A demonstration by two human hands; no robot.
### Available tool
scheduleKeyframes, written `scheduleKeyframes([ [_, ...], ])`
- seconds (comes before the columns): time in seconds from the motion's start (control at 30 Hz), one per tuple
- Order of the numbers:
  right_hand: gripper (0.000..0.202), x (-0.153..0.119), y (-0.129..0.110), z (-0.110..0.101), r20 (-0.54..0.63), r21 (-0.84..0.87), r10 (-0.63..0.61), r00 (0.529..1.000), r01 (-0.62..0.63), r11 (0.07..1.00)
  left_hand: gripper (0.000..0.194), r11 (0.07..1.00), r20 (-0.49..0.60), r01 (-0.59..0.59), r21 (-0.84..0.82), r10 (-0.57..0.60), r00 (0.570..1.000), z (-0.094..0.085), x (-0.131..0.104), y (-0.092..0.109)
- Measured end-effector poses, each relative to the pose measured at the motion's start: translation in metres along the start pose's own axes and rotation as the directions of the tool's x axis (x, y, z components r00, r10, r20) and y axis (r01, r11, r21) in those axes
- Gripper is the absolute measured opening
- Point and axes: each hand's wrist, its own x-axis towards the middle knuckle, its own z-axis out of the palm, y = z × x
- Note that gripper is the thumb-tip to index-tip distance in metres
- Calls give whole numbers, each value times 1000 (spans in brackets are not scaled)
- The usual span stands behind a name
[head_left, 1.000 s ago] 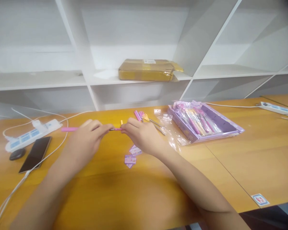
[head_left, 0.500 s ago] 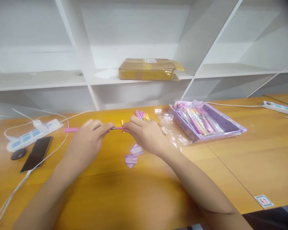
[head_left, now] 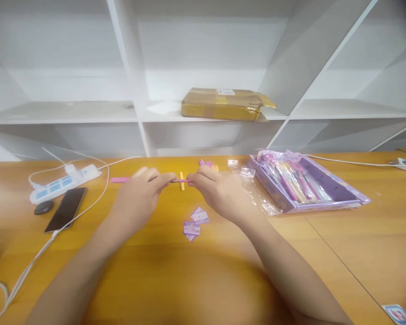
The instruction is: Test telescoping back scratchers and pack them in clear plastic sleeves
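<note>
Over the table, my left hand (head_left: 137,194) is closed around a slim pink pen (head_left: 119,180). Its pink end sticks out to the left, and a thin dark section shows past my left fingertips. My right hand (head_left: 219,192) pinches the thin pink end of the same pen, so it lies level between both hands. Behind the gap lies a short yellow stick (head_left: 182,181). Small purple cards (head_left: 191,229) lie below the hands. Beyond my right hand are striped pink and orange pieces (head_left: 211,165), partly hidden.
A purple box (head_left: 350,201) with wrapped pens stands right, beside clear plastic wrappers (head_left: 257,196). On the left are a power strip (head_left: 59,185), a phone (head_left: 66,208), a mouse (head_left: 43,207) and white cables. A taped carton (head_left: 219,106) sits on the shelf behind.
The view has shifted, so everything appears farther right. Both hands keep hold of the pen, with little change in their grip.
</note>
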Motion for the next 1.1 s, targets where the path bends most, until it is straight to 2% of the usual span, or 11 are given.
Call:
scheduleKeyframes([
  [0.1, 35, -2, 9, -2, 1, -12, 34, 999, -34, 999, 32, 1000, -46, 2, 27, -1, 999, -4, 0, -7],
  [0.2, 35, -7, 36, -11, -27, -35, 134, 991, -135, 990, 30, 999, -149, 18, 34, -12, 989, -16, 0, -28],
  [0.33, 32, -20, 90, -30, -165, -38, 259, 952, -268, 963, 31, 997, -255, 40, 68, -22, 967, -32, 1, -68],
  [0.5, 38, -54, 163, -42, -313, -12, 372, 874, -396, 918, 33, 993, -300, 73, 89, -43, 953, -32, 3, -104],
  [0.6, 40, -82, 204, -45, -467, -26, 388, 795, -451, 892, 33, 998, -270, 0, 57, 15, 963, -28, 2, -108],
  [0.67, 34, -99, 228, -49, -547, -61, 425, 721, -541, 839, 33, 999, -269, -32, 42, 43, 962, -30, 0, -107],
  [0.77, 16, -115, 251, -55, -638, -112, 493, 592, -704, 701, 32, 998, -311, 31, 62, -10, 950, -41, -8, -110],
  [0.83, 13, -117, 256, -54, -652, -120, 527, 546, -759, 639, 30, 993, -339, 83, 85, -50, 940, -49, -14, -116],
  [0.9, 16, -114, 253, -48, -612, -107, 535, 583, -731, 674, 30, 986, -352, 116, 123, -66, 934, -54, -18, -124],
  [1.03, 20, -100, 234, -29, -430, -49, 535, 727, -611, 791, 35, 956, -327, 163, 243, -77, 942, -54, -20, -140],
  [1.1, 23, -94, 229, -23, -387, -29, 543, 745, -598, 801, 37, 949, -334, 164, 268, -68, 940, -54, -19, -143],
])
